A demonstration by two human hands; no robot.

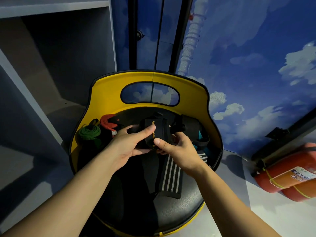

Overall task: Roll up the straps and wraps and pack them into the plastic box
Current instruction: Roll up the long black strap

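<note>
Both hands hold a black wrap with yellow lettering (156, 130), partly rolled, above the seat of a yellow chair (109, 96). My left hand (127, 142) grips the roll from the left with its thumb on top. My right hand (177, 148) pinches it from the right, thumb on the lettering. The wrap's loose tail (150, 170) hangs down onto the black seat. A black wrap with grey stripes (171, 175) lies beside it. A green strap (89, 132), a red strap (107, 122) and a black and teal strap (196, 134) lie at the seat's back. No plastic box is in view.
A grey shelf unit (51, 65) stands to the left of the chair. Behind the chair is a blue wall with painted clouds (256, 65). Two red fire extinguishers (290, 175) lie on the floor at the right.
</note>
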